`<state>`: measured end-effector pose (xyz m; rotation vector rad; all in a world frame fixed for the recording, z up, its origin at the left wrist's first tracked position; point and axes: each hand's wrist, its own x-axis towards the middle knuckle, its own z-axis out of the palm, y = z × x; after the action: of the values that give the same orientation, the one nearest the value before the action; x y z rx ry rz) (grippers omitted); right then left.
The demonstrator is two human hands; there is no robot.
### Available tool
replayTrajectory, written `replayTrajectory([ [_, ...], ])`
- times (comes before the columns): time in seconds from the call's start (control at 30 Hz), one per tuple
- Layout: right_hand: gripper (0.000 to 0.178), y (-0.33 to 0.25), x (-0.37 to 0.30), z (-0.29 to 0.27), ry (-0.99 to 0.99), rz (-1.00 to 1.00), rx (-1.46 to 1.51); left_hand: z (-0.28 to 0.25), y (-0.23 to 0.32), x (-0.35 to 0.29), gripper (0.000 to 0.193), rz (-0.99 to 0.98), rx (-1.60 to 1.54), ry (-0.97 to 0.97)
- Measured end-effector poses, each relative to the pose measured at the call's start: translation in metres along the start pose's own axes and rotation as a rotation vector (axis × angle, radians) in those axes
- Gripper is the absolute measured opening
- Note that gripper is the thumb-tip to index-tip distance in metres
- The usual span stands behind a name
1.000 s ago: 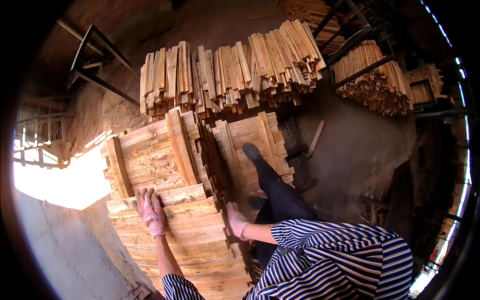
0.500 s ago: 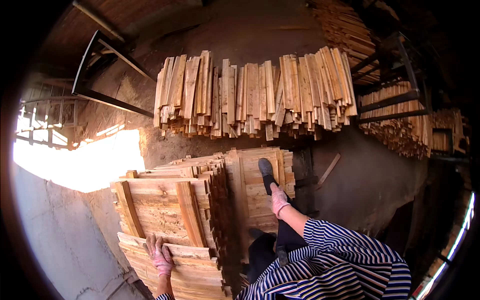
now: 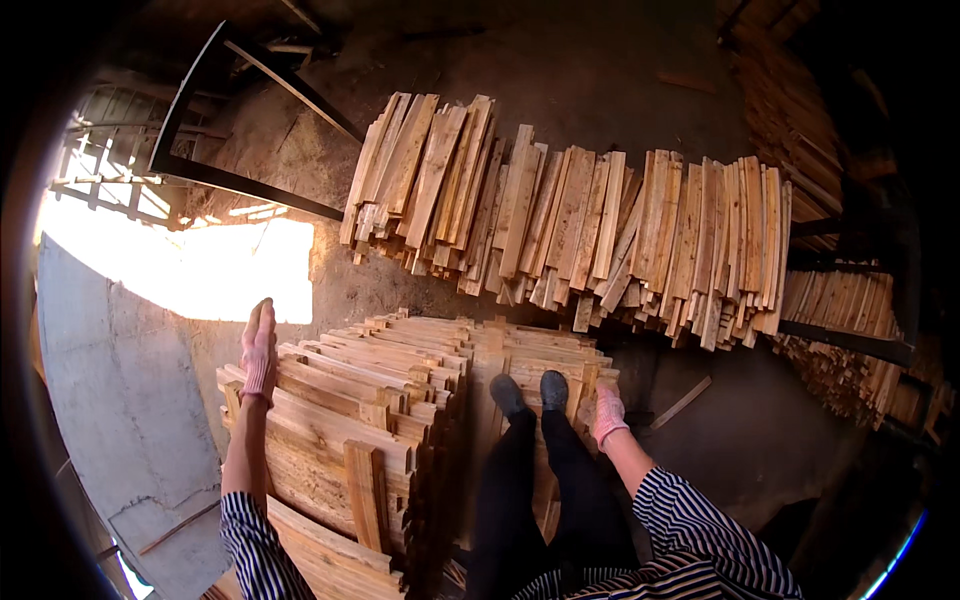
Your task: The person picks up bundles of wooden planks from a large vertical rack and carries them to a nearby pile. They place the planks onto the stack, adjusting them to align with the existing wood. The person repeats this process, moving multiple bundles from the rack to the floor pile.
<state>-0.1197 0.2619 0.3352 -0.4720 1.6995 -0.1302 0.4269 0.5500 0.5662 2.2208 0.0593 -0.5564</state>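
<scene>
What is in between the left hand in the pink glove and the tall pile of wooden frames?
Nothing visible. The left hand in a pink knitted glove lies right against the far edge of the tall pile of pale wooden slatted frames, with no gap or object between them.

A strip of bare dirt floor (image 3: 400, 290) runs open between the near pallet stack (image 3: 350, 420) and the long heap of loose boards (image 3: 580, 220). Left, a concrete wall (image 3: 120, 400) hems the stack closely; right, the ground beside a stray slat (image 3: 682, 402) lies free

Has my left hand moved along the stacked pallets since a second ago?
Yes. The left hand went from the stacked pallets' near side to their far edge.
</scene>
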Motion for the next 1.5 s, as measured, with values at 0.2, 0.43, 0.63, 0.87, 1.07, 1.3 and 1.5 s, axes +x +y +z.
replayTrajectory([
  [0.2,0.074,-0.006,0.125,0.046,-0.086,-0.207,-0.265,0.221,-0.088,0.153,0.080,-0.061,0.286,-0.199],
  [0.43,0.092,-0.009,0.226,0.190,-0.420,-0.252,-0.290,0.307,-0.260,0.310,0.073,-0.092,0.247,-0.213],
  [0.63,0.087,0.029,0.327,0.339,-0.760,-0.316,-0.478,0.322,-0.309,0.391,0.069,0.018,-0.056,-0.332],
  [0.87,0.087,0.023,0.345,0.508,-0.716,-0.717,-0.755,0.369,-0.324,0.396,0.078,-0.064,-0.262,-0.088],
  [1.07,0.080,-0.004,0.380,0.564,-0.791,-0.584,-0.400,0.445,-0.310,0.357,0.054,-0.258,-0.561,-0.152],
  [1.3,0.076,-0.025,0.389,0.524,-1.168,-0.193,0.145,0.465,-0.276,0.338,0.078,-0.024,-0.422,-0.646],
  [1.5,0.070,-0.082,0.391,0.472,-0.965,0.545,0.976,0.552,-0.214,0.293,0.065,-0.119,-0.509,-0.526],
])
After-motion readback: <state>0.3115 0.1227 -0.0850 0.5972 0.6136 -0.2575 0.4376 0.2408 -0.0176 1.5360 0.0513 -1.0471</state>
